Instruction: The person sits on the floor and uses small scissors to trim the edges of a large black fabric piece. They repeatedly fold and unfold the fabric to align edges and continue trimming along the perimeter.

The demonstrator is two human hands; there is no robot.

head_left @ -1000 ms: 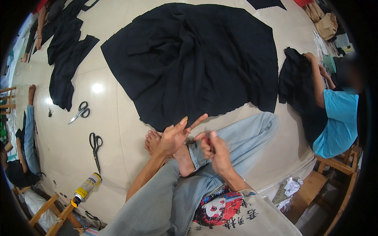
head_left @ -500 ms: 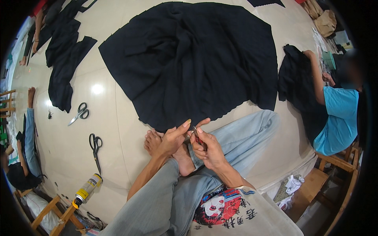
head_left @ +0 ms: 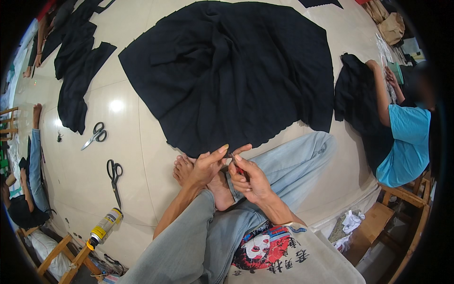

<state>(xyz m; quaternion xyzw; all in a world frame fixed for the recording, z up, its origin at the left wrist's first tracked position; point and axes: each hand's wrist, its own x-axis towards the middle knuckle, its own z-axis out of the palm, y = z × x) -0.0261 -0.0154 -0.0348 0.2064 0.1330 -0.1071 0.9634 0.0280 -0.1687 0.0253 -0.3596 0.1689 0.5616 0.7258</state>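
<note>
My left hand [head_left: 208,164] pinches the lower hem of the large black fabric [head_left: 227,75], which lies spread on the pale floor, its thumb and forefinger at the edge. My right hand [head_left: 248,180] grips a small red-handled snipping tool [head_left: 241,170], its metal tip at that edge between my left fingers. Both hands are over my bare foot [head_left: 220,194] and jeans. To my left lie silver-bladed scissors [head_left: 99,135] and black scissors [head_left: 114,177].
A spray can [head_left: 104,225] lies near wooden frames [head_left: 61,251] at lower left. More black pieces [head_left: 78,85] lie at left. A co-worker in a blue shirt [head_left: 402,142] handles black cloth at right; others sit at left. Cardboard [head_left: 371,227] lies at lower right.
My right hand has moved up to the fabric edge with the snipping tool, meeting my left fingers, which have shifted slightly downward. The co-worker's hands have moved a little.
</note>
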